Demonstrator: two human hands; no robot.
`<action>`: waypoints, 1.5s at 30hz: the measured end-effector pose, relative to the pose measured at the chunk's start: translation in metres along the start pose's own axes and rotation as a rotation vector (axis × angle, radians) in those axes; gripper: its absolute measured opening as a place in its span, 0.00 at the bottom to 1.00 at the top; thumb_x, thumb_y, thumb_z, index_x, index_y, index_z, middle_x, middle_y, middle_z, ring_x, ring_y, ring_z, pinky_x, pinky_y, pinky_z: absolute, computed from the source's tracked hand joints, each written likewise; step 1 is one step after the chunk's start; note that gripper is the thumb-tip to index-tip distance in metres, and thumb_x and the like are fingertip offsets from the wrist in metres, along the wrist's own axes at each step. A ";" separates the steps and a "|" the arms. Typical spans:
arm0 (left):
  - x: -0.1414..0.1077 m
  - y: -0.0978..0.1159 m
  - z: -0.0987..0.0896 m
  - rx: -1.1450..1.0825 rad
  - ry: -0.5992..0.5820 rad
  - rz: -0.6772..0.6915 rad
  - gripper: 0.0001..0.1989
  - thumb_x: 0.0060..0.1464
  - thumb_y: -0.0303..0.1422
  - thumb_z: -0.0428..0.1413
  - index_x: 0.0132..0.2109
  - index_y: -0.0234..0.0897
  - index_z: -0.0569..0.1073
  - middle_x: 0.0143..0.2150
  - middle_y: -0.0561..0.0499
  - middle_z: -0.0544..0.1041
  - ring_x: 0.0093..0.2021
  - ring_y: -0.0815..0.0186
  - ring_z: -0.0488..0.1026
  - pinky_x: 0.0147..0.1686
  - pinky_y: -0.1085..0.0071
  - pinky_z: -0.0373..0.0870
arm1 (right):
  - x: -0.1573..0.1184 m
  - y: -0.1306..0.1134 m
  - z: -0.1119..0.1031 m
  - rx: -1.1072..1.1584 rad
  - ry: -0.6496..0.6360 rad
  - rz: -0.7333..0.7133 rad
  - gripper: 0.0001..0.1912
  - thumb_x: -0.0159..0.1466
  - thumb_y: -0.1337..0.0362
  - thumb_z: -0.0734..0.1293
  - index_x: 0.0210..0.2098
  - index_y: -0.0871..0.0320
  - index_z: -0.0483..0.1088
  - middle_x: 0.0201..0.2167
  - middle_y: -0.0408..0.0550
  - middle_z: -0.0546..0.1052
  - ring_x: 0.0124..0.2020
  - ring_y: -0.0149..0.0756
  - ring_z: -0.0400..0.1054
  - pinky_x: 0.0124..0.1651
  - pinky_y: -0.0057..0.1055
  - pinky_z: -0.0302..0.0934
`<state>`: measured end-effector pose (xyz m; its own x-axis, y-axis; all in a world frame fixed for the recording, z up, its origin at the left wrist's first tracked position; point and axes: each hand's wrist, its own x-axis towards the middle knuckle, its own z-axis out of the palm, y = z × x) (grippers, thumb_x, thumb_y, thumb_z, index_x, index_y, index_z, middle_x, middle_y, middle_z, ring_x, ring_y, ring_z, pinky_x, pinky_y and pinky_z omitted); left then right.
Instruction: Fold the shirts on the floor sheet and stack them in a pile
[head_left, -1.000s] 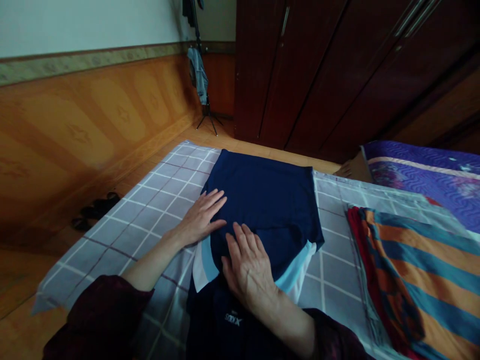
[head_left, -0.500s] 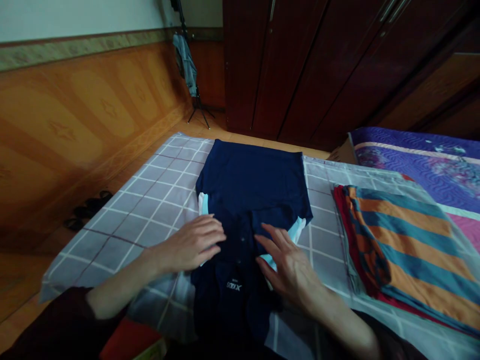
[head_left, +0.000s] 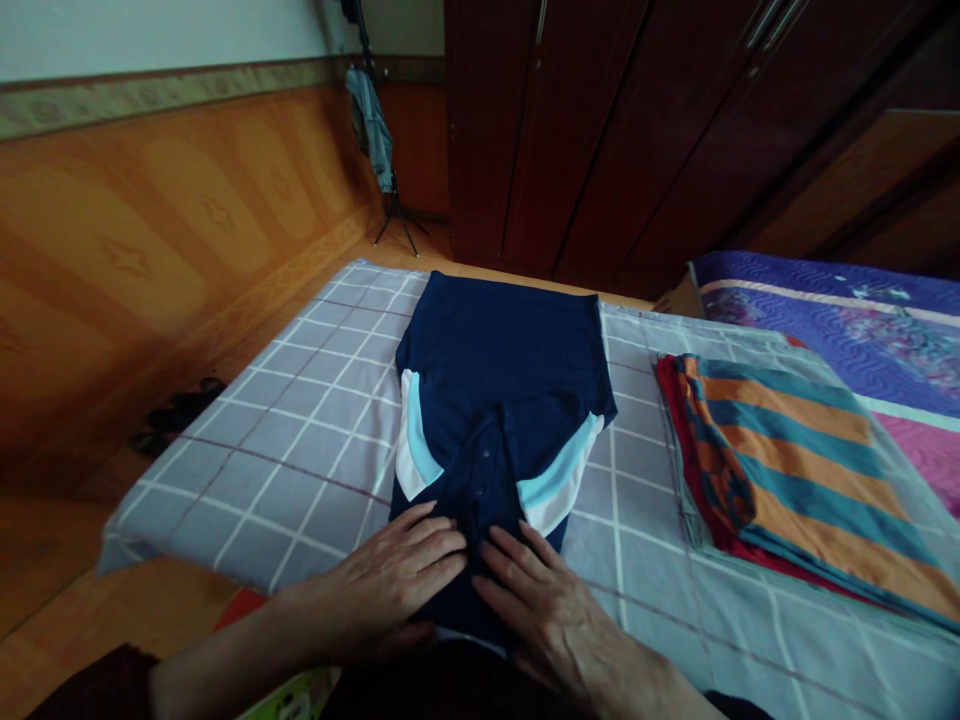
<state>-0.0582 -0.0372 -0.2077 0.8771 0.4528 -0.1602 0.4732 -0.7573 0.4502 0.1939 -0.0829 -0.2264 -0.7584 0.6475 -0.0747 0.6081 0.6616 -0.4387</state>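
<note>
A navy shirt point(head_left: 510, 340) with light-blue and white side panels lies front up on a grey checked cloth point(head_left: 300, 400), its buttons near the middle. On the shirt's near part, left of the buttons' line, rests my left hand point(head_left: 405, 570), palm down with fingers spread a little. My right hand point(head_left: 536, 595) lies flat opposite it, fingers apart, close to the left fingertips. Both hands touch the fabric and hold nothing. The shirt's nearest end is partly hidden by the hands.
Folded clothes point(head_left: 810, 460), striped orange and teal on top, lie to the right. Beyond them is a purple patterned bed cover point(head_left: 825, 300). Dark red wardrobes point(head_left: 585, 130) stand behind, a clothes stand point(head_left: 390, 200) at the back left, footwear point(head_left: 180, 410) on the floor.
Both hands have moved down toward me over the shirt and now lie flatter on it. The side panels show more fully, and the printed lettering is out of sight.
</note>
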 end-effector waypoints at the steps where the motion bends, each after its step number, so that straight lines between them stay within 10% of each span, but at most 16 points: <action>1: -0.001 0.001 -0.001 0.002 -0.002 0.021 0.25 0.52 0.32 0.58 0.57 0.38 0.65 0.63 0.43 0.64 0.64 0.55 0.56 0.65 0.54 0.46 | 0.002 -0.001 -0.003 0.037 -0.018 -0.019 0.28 0.61 0.66 0.63 0.61 0.54 0.58 0.64 0.50 0.60 0.66 0.41 0.47 0.67 0.47 0.41; 8: -0.006 -0.002 0.010 -0.064 0.141 -0.093 0.31 0.53 0.42 0.58 0.60 0.37 0.59 0.61 0.40 0.65 0.60 0.54 0.63 0.58 0.56 0.61 | -0.008 -0.003 0.003 0.067 -0.025 0.064 0.33 0.59 0.67 0.66 0.62 0.54 0.57 0.67 0.52 0.52 0.66 0.44 0.46 0.64 0.46 0.48; 15: 0.021 -0.006 0.036 0.022 0.352 -0.251 0.37 0.49 0.26 0.56 0.64 0.42 0.49 0.50 0.45 0.73 0.48 0.56 0.71 0.47 0.58 0.69 | 0.003 0.000 0.012 -0.027 0.006 0.017 0.26 0.65 0.57 0.62 0.61 0.55 0.59 0.67 0.52 0.52 0.66 0.44 0.47 0.64 0.46 0.47; 25: 0.031 -0.003 0.039 0.114 0.234 -0.209 0.32 0.50 0.21 0.49 0.62 0.39 0.52 0.46 0.46 0.75 0.44 0.57 0.72 0.47 0.59 0.68 | 0.003 0.001 0.017 -0.062 0.063 0.027 0.21 0.66 0.61 0.62 0.57 0.55 0.62 0.64 0.53 0.59 0.64 0.42 0.52 0.62 0.44 0.51; 33: 0.026 -0.010 0.012 -0.298 0.569 -0.289 0.27 0.49 0.22 0.48 0.57 0.42 0.59 0.32 0.55 0.70 0.32 0.70 0.70 0.35 0.74 0.69 | 0.007 0.005 0.030 -0.115 0.105 -0.019 0.19 0.65 0.61 0.63 0.55 0.56 0.63 0.64 0.51 0.59 0.61 0.45 0.56 0.59 0.45 0.55; 39: 0.029 -0.001 0.006 -0.059 0.140 -0.087 0.14 0.51 0.22 0.50 0.43 0.40 0.74 0.34 0.51 0.72 0.37 0.64 0.69 0.42 0.66 0.66 | 0.007 -0.001 0.001 -0.019 0.046 -0.033 0.17 0.65 0.67 0.61 0.53 0.51 0.65 0.58 0.43 0.68 0.59 0.37 0.59 0.62 0.41 0.52; 45: 0.002 -0.015 -0.014 0.105 0.075 -0.064 0.29 0.50 0.19 0.47 0.58 0.42 0.66 0.56 0.47 0.69 0.56 0.59 0.63 0.57 0.60 0.58 | -0.029 0.021 -0.019 -0.234 0.134 0.061 0.30 0.57 0.72 0.61 0.60 0.56 0.61 0.63 0.53 0.60 0.61 0.47 0.57 0.58 0.45 0.57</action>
<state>-0.0644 -0.0185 -0.2026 0.8380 0.5329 -0.1175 0.5375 -0.7689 0.3462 0.2332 -0.0805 -0.2167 -0.6902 0.7230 0.0308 0.7015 0.6789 -0.2166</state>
